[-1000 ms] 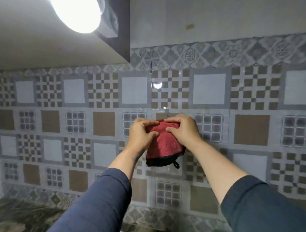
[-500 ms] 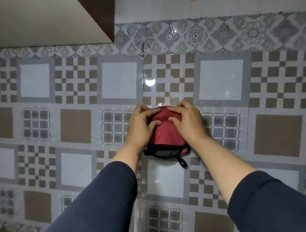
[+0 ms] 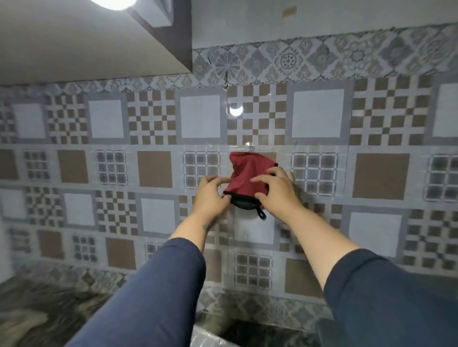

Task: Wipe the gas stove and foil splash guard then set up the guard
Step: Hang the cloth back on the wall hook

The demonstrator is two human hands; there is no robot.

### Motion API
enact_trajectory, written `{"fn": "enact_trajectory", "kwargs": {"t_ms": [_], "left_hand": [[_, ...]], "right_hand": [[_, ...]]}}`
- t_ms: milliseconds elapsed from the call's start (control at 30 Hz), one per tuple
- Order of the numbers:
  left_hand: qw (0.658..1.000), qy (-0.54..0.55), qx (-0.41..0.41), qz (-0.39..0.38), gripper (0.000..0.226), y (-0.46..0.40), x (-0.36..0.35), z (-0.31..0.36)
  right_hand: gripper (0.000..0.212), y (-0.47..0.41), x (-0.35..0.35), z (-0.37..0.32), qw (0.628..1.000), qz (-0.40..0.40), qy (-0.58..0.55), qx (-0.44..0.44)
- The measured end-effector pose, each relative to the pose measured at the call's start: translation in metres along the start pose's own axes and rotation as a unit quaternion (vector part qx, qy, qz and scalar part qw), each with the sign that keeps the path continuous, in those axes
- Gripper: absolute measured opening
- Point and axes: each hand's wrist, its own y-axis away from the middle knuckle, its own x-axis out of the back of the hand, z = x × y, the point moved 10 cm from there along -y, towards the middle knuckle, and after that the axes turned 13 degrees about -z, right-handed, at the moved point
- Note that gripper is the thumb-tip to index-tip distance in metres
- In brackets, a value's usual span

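A red cloth point(image 3: 245, 173) with a black hem and a small loop hangs flat against the patterned tile wall point(image 3: 153, 168), its top tucked under a clear plastic holder point(image 3: 241, 148). My left hand point(image 3: 210, 195) pinches the hem at the cloth's lower left corner. My right hand point(image 3: 277, 190) lies over the lower right part, fingers spread on the fabric and thumb under the hem. At the bottom edge of the view shows a corner of a crinkled shiny sheet point(image 3: 205, 339), possibly foil. The stove is out of view.
A wall cabinet point(image 3: 86, 49) overhangs at the upper left, with a bright lamp point(image 3: 114, 2) under it. A dark marbled countertop point(image 3: 49, 309) runs along the bottom left below the tiles.
Both hands have slid down from the cloth's top edge to its lower hem. The cloth stays hanging on the wall, now uncovered at the top.
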Motion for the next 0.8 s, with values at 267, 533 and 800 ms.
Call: {"fn": "enact_trajectory", "kwargs": {"t_ms": [267, 533, 800], "left_hand": [[0.971, -0.067, 0.185, -0.134, 0.031, 0.174, -0.001, -0.069], [0.909, -0.058, 0.389, -0.139, 0.028, 0.419, 0.025, -0.181], [0.843, -0.093, 0.521, -0.093, 0.035, 0.594, 0.063, -0.264]], "right_hand": [[0.033, 0.13, -0.132, -0.061, 0.963, -0.267, 0.02, 0.037], [0.034, 0.304, -0.281, -0.148, 0.858, -0.498, -0.01, 0.126], [0.034, 0.395, -0.379, -0.232, 0.786, -0.581, 0.0, 0.211]]}}
